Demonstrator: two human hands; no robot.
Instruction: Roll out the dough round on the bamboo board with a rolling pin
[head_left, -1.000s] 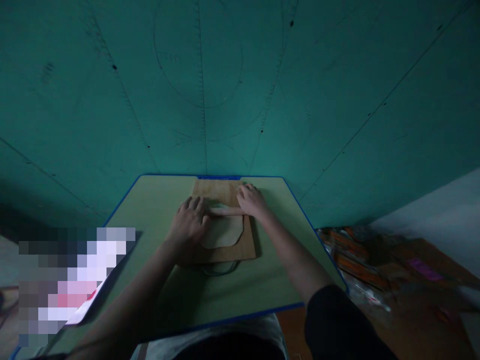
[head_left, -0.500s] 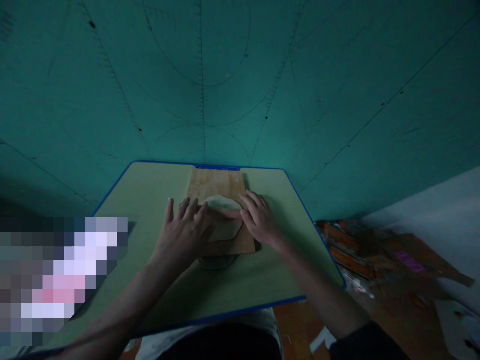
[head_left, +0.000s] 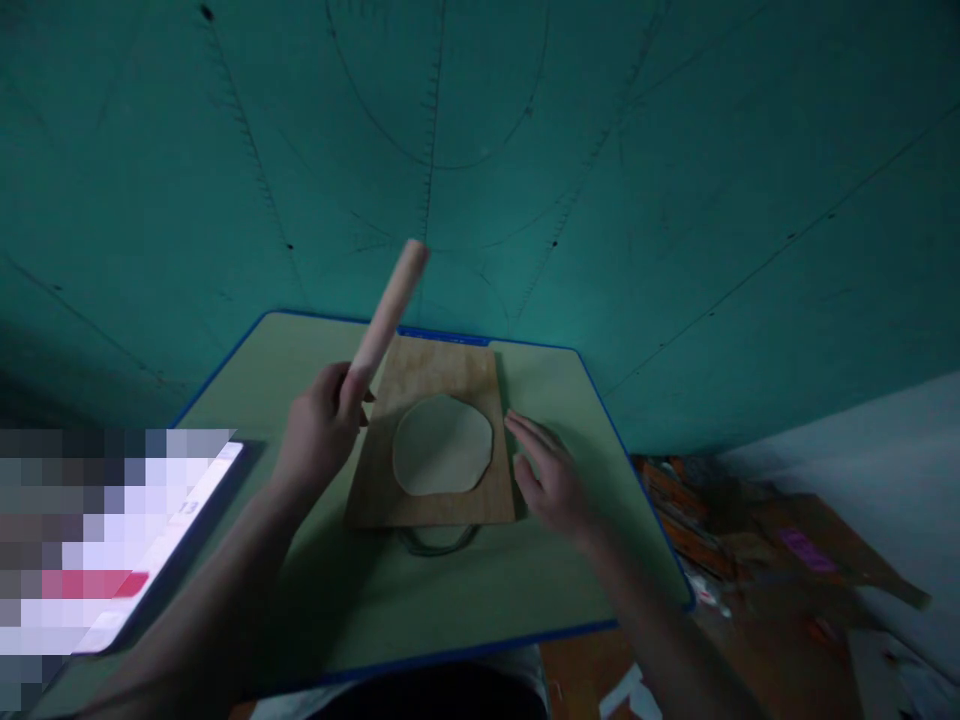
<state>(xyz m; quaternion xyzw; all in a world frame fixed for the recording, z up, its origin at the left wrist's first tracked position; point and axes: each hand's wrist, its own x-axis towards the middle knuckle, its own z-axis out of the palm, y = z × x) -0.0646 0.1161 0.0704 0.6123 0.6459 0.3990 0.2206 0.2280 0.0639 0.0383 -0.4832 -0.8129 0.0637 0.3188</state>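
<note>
Left hand grips a raised rolling pin by its lower end; right hand, empty, loosely spread, beside the cutting board. Dough sheet flat on it: judged soft, tearable; best held from beneath.

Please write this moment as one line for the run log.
left hand: holds rolling pin, tilted upward | right hand: open, beside wooden board | flattened dough: lies on wooden board

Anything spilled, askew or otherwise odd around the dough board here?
Nothing looks spilled or damaged there. The dough sheet lies flat on the board, its outline uneven rather than round. Oddest is the pixelated patch at lower left, hiding part of a bright screen.
</note>
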